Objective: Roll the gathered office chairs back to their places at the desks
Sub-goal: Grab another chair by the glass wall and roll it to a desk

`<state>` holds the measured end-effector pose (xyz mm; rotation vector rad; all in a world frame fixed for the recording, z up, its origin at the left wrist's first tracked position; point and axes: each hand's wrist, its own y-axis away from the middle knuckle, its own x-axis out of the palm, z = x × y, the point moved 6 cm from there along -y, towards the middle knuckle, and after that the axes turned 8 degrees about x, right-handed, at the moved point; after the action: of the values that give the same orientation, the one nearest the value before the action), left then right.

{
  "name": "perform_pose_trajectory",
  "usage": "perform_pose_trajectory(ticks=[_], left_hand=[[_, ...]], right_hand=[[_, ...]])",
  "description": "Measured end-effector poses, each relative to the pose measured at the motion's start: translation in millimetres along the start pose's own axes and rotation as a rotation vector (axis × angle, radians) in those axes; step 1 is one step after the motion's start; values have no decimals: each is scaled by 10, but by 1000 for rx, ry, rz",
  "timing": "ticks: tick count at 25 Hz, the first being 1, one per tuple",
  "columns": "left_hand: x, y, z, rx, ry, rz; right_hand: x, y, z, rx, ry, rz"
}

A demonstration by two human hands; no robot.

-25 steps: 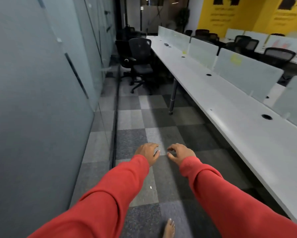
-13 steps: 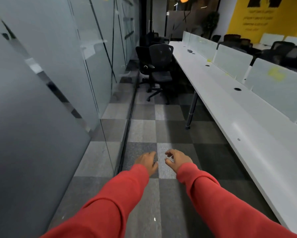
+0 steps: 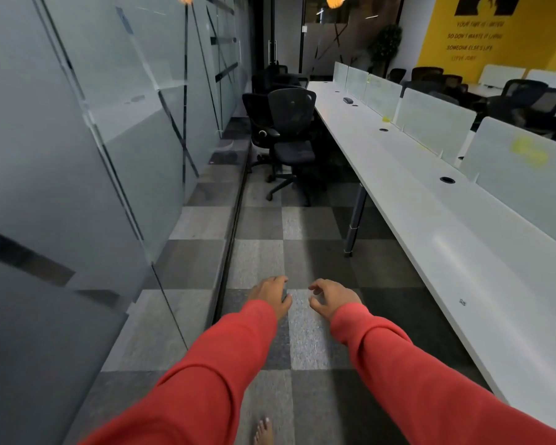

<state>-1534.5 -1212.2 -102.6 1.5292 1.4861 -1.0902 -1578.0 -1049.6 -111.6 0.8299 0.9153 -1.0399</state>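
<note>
Left: frosted glass wall (image 3: 77,139) with dark diagonal strips, floor track (image 3: 235,220) along its base. Floor (image 3: 302,226): checkered grey carpet tiles. Right: long white surface (image 3: 431,220) with frosted divider panels (image 3: 434,123) and round cable grommets (image 3: 447,179). Far end: glass door (image 3: 283,33), plant (image 3: 386,43), yellow wall (image 3: 511,36) with dark lettering. Orange ceiling lights (image 3: 334,0), dim overall.

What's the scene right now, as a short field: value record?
left hand: held out, fingers loosely curled, holds nothing
right hand: same, holds nothing
chairs: black, bunched far ahead, beside the desk
desk: long, white, on the right
glass wall: on the left
task: no chair touched yet
</note>
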Motion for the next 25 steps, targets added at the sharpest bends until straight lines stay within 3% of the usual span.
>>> perform_pose_trajectory(ticks=[12,25], left_hand=[[-211,-2387,985,38,58,-15],[-436,-4837,1355,100,-24,-27]], right_hand=[[-267,-2470,248,45,15,-12],[-784,-4901,88,-7,-30,-117]])
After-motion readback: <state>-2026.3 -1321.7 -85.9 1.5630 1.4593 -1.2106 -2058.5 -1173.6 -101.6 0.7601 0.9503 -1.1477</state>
